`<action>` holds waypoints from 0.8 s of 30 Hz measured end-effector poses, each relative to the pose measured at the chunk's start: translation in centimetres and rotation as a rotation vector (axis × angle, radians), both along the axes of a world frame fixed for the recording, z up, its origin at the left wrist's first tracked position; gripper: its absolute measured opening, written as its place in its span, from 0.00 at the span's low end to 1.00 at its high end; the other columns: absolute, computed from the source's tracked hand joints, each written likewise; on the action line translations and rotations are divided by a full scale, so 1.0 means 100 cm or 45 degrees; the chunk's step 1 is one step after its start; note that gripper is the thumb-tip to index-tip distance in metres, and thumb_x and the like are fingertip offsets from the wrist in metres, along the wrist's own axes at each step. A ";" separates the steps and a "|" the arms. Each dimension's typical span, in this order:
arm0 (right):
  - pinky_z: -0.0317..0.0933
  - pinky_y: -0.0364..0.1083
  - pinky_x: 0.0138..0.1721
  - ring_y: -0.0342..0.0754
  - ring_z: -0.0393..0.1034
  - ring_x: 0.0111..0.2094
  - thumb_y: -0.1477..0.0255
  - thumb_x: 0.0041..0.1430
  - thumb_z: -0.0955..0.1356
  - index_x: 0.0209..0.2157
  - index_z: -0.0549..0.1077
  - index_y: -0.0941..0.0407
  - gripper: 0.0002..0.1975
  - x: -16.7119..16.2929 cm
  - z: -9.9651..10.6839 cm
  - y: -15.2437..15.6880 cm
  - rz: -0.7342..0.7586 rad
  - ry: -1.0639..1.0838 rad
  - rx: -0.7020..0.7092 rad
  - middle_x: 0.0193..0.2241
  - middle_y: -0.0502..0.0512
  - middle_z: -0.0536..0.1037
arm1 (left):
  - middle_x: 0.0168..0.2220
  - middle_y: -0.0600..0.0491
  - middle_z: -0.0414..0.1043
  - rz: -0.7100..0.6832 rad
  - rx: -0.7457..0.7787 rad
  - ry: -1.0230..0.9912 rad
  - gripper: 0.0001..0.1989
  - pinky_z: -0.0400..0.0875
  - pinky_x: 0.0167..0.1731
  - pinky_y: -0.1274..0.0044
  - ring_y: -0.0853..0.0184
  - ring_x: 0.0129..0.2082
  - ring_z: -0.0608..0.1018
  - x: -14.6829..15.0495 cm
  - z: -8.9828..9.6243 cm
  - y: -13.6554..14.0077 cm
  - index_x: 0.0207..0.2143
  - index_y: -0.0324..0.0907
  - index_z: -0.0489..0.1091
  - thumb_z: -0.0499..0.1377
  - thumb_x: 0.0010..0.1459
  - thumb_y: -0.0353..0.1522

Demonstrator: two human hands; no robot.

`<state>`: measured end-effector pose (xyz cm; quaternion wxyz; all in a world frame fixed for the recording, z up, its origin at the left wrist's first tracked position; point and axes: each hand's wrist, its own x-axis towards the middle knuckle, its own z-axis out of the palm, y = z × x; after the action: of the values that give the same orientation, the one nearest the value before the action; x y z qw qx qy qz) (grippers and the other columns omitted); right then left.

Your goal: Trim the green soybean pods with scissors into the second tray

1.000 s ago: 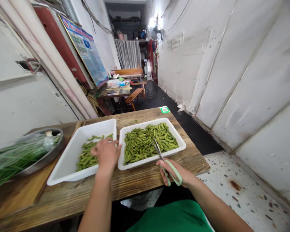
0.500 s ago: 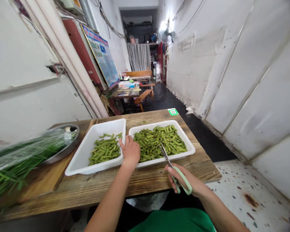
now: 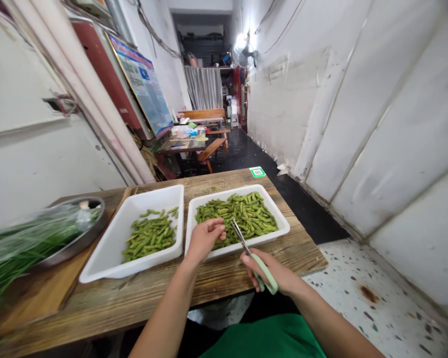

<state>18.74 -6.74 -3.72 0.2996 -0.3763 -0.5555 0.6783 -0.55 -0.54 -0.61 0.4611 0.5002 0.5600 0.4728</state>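
Note:
My right hand (image 3: 267, 271) grips green-handled scissors (image 3: 262, 271), their narrow blades pointing up and left over the near side of the right white tray (image 3: 284, 227). That tray is heaped with green edamame pods (image 3: 254, 214). Over its left part hovers my left hand (image 3: 206, 239), fingers curled together close to the scissor tips; what they pinch, if anything, is hidden. A second white tray (image 3: 104, 248) stands to the left, with a smaller pile of edamame pods (image 3: 151, 236) toward its right side.
On the left, a metal bowl (image 3: 97, 223) and long green stalks (image 3: 26, 248) partly under clear plastic rest by a wooden board (image 3: 41, 298). The wooden table (image 3: 153, 293) has a green QR card (image 3: 257, 172) at its far edge. Beyond are a low table and a chair (image 3: 211, 149).
My left hand has moved from between the trays to the right, over the right tray and near the scissor tips. The scissors stay in my right hand; the camera view has shifted right.

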 end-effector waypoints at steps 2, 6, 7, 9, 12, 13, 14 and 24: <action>0.56 0.37 0.15 0.36 0.58 0.15 0.50 0.53 0.61 0.33 0.62 0.56 0.22 0.000 0.002 0.002 -0.004 -0.060 0.054 0.19 0.44 0.63 | 0.24 0.54 0.73 -0.048 -0.045 -0.206 0.20 0.71 0.30 0.76 0.71 0.24 0.75 0.009 -0.002 -0.002 0.38 0.36 0.70 0.64 0.41 0.34; 0.57 0.37 0.15 0.36 0.58 0.15 0.51 0.54 0.61 0.32 0.61 0.56 0.21 0.001 0.005 0.004 -0.026 -0.106 0.104 0.19 0.44 0.62 | 0.23 0.53 0.73 -0.056 -0.076 -0.265 0.18 0.71 0.29 0.78 0.71 0.24 0.75 0.016 0.003 -0.005 0.34 0.35 0.69 0.65 0.39 0.34; 0.57 0.37 0.15 0.36 0.58 0.15 0.51 0.54 0.61 0.32 0.61 0.56 0.21 0.001 0.005 0.004 -0.035 -0.111 0.107 0.19 0.44 0.62 | 0.23 0.53 0.73 -0.056 -0.081 -0.254 0.17 0.71 0.29 0.78 0.71 0.23 0.75 0.016 0.004 -0.005 0.33 0.35 0.69 0.65 0.39 0.34; 0.57 0.37 0.14 0.36 0.58 0.14 0.50 0.53 0.61 0.32 0.61 0.56 0.21 0.001 0.004 0.004 -0.062 -0.117 0.113 0.19 0.44 0.62 | 0.22 0.53 0.73 -0.023 -0.060 -0.244 0.17 0.71 0.28 0.78 0.71 0.23 0.75 0.017 0.005 -0.005 0.32 0.35 0.69 0.65 0.39 0.34; 0.57 0.37 0.14 0.37 0.58 0.14 0.50 0.53 0.60 0.30 0.61 0.56 0.21 0.001 0.002 0.005 -0.089 -0.124 0.108 0.19 0.44 0.62 | 0.23 0.54 0.73 0.059 -0.007 -0.230 0.16 0.70 0.28 0.79 0.71 0.23 0.75 0.018 0.004 -0.004 0.32 0.35 0.69 0.64 0.40 0.35; 0.57 0.37 0.14 0.37 0.58 0.14 0.50 0.53 0.60 0.30 0.60 0.56 0.22 0.001 0.002 0.005 -0.079 -0.128 0.096 0.19 0.44 0.62 | 0.23 0.54 0.73 0.067 0.001 -0.219 0.16 0.69 0.27 0.79 0.71 0.23 0.75 0.018 0.004 -0.005 0.32 0.35 0.69 0.64 0.40 0.35; 0.57 0.37 0.14 0.37 0.58 0.14 0.50 0.53 0.61 0.29 0.60 0.56 0.22 0.001 0.003 0.005 -0.061 -0.131 0.079 0.19 0.44 0.62 | 0.22 0.54 0.73 0.061 0.003 -0.203 0.16 0.69 0.27 0.79 0.71 0.23 0.74 0.019 0.003 -0.005 0.32 0.36 0.69 0.64 0.40 0.35; 0.57 0.37 0.11 0.36 0.57 0.12 0.50 0.51 0.62 0.26 0.59 0.56 0.22 -0.003 0.015 0.006 -0.038 -0.077 0.028 0.16 0.42 0.61 | 0.22 0.55 0.72 -0.155 -0.060 -0.034 0.15 0.67 0.27 0.79 0.71 0.23 0.74 0.020 0.007 -0.008 0.32 0.37 0.67 0.63 0.43 0.35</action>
<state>18.43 -6.11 -2.18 0.2967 -0.4015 -0.5662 0.6559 1.41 -1.38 0.09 0.5080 0.5160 0.5333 0.4373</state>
